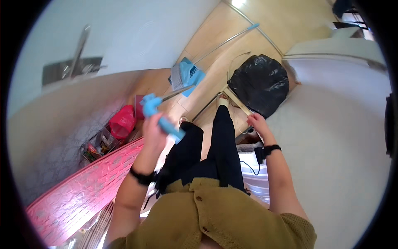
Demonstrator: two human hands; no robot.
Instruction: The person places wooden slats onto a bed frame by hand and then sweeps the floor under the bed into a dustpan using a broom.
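Observation:
My left hand (154,130) is wrapped round the light-blue handle (151,107) of a long metal pole. That pole runs toward a blue dustpan (192,85) on the floor, with a pale-bristled broom head (177,76) against it. The exact joint is blurred. My right hand (258,123) has its fingers closed at the near end of a pale wooden bar (239,102). Beside the bar sits a round bundle of shiny black plastic (262,83); what it covers is hidden.
Another metal pole (226,42) stretches away across the wooden floor. At left are a red plastic bag (122,121), a clear container of small items (97,145) and a pink padded panel (89,189). White surfaces rise on both sides. A striped white bag (255,172) lies by my right leg.

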